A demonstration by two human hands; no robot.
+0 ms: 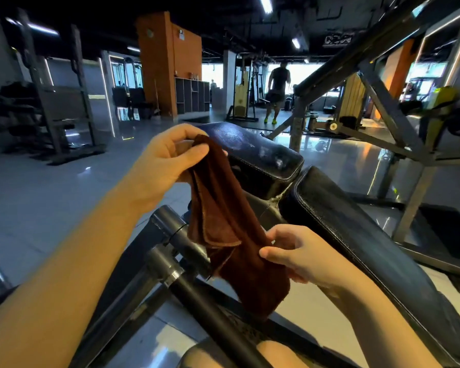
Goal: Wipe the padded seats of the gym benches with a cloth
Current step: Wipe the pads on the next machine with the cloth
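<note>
Cloth (223,224): brown terry-like fabric, matt and napped, with a stitched hem. Seat pad (260,152): black leather-look upholstery, glossy, grained, scuffed pale in patches. Back pad (356,235): same black upholstery, stitched along the edge. Frame tubes (170,251): dark painted metal, smooth, semi-gloss. Floor (51,187): polished tile, highly reflective.

Glossy grey floor (51,197), orange pillar (160,62)

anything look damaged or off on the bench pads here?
Yes. The seat pad has pale scuffed patches on its top, mostly near its right end, where the black cover looks worn. The back pad shows no such marks. The cloth is off both pads, the left hand gripping its top and the right hand its lower part.
</note>
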